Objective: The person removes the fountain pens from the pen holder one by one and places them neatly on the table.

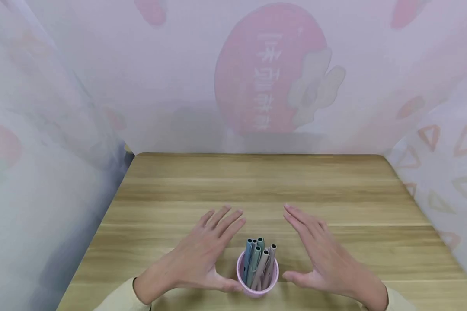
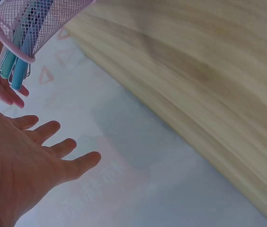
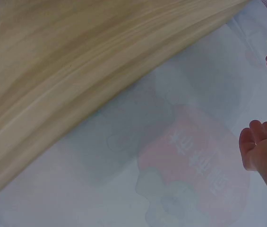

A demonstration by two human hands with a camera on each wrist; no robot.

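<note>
Pink mesh pen cup (image 1: 257, 276) stands upright at the lower centre of the head view, near the front edge of the wooden table (image 1: 257, 190). Several pens (image 1: 258, 261) stand in it, capped ends up, blue and grey-beige, leaning slightly toward the upper right of the frame. Left hand (image 1: 208, 255) sits just to the left of the cup, fingers straight and spread, palm turned toward the cup; its thumb reaches the base of the cup and looks to be touching or nearly touching it, though contact cannot be confirmed. Right hand (image 1: 319, 255) mirrors it on the right side, fingers straight and close together, thumb pointing at the cup with a small gap visible. Neither hand curls round anything; both are flat and relaxed, bracketing the cup. In the left wrist view the cup (image 2: 34, 23) shows at the upper left with the pens (image 2: 15, 66) poking out, and the left hand (image 2: 24, 170) lies below it, fingers splayed. The right wrist view shows only the right hand (image 3: 263, 151) at the right edge. Judging from this: cup and pens are untouched and in place, all pens inside, nothing lifted or gripped; any handling lies ahead. A pale printed curtain (image 1: 272, 77) with a pink round motif closes the table on three sides.
</note>
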